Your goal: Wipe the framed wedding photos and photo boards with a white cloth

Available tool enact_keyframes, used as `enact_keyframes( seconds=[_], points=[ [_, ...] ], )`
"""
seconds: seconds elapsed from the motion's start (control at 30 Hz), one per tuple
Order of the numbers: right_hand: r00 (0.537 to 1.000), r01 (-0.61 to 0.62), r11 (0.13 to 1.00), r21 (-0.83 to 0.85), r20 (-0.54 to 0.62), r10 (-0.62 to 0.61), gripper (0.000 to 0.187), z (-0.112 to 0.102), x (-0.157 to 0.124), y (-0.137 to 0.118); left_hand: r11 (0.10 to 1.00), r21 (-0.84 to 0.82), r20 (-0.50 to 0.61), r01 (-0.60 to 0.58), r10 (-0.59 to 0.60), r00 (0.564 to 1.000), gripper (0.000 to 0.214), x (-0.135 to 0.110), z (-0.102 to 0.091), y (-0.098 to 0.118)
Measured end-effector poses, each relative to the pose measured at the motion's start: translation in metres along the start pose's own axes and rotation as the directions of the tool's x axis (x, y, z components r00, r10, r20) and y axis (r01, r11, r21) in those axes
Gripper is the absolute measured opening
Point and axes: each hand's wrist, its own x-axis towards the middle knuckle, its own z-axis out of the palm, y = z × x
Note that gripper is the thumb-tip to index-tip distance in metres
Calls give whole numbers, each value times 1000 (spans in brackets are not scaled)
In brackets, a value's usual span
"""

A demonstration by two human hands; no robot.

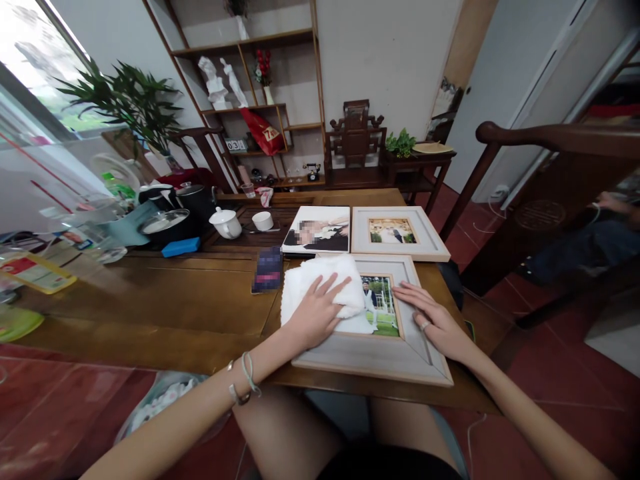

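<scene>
Picture frame | likely stiff, fragile: hold outer edges | left grip spread on cloth | right grip flat on frame

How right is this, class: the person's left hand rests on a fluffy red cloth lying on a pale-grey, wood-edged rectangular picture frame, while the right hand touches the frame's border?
The colour is wrong: the head view shows a fluffy white cloth under the left hand, not a red one. The rest is right.
</scene>
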Motion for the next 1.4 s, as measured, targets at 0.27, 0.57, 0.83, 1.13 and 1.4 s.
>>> enact_keyframes(
  seconds=[0.27, 0.57, 0.83, 1.13, 1.4],
  points=[
    [999, 16, 1000, -13, 29, -16, 49, 0, -1, 4, 980, 17, 9, -200, 200, 980, 31, -8, -10, 46],
    [999, 30, 999, -35, 31, -29, 50, 0, -1, 2, 997, 56, 14, 49, -49, 999, 25, 39, 2, 18],
    [999, 10, 999, -44, 40, -8, 48, -1, -1, -1, 992, -33, 158, -120, 124, 980, 28, -8, -32, 95],
    [999, 26, 999, -43, 38, -24, 47, -1, -1, 1, 994, 27, 23, 107, -107, 994, 29, 50, -10, 34],
    [999, 16, 999, -34, 29, -15, 48, -1, -2, 1, 1000, 3, 109, 15, -15, 994, 27, 62, -6, 31]
  ],
)
